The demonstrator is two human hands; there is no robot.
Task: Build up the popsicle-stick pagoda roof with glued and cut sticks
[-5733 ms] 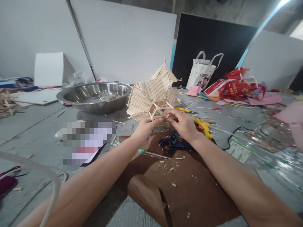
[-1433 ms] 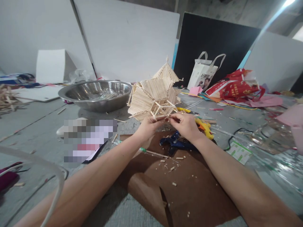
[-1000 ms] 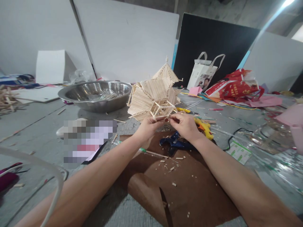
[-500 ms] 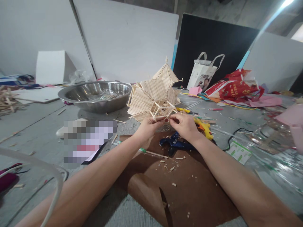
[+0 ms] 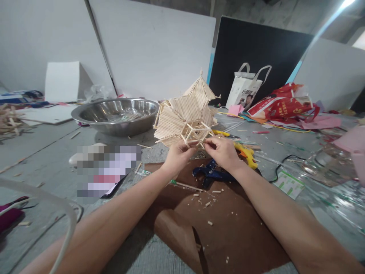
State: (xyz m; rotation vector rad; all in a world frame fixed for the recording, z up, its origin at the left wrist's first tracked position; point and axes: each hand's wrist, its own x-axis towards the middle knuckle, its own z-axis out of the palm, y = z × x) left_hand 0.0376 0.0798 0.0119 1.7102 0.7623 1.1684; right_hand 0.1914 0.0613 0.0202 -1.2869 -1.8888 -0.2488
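A model house built of thin wooden sticks (image 5: 182, 110), with a pointed roof, stands in front of me. On its near side juts a small open stick frame (image 5: 196, 131). My left hand (image 5: 178, 156) pinches the frame's lower left edge, thumb and fingers together. My right hand (image 5: 224, 153) is closed at its lower right corner, fingertips pressed on a stick end there. The fingers partly hide what lies between them. Just below my right hand lies a dark blue tool (image 5: 212, 173), and beyond it a yellow glue gun (image 5: 246, 154).
Brown paper (image 5: 236, 232) strewn with stick scraps lies under my forearms. A steel basin (image 5: 114, 129) stands back left, near a blurred-out phone (image 5: 114, 171). A white cable (image 5: 67, 213) loops at left. To the right are a clear jar (image 5: 322, 165) and a red bag (image 5: 285, 104).
My left hand has turned slightly at the frame's edge, its fingers curled a little more. My right hand stays at the same corner, and the model has not visibly moved.
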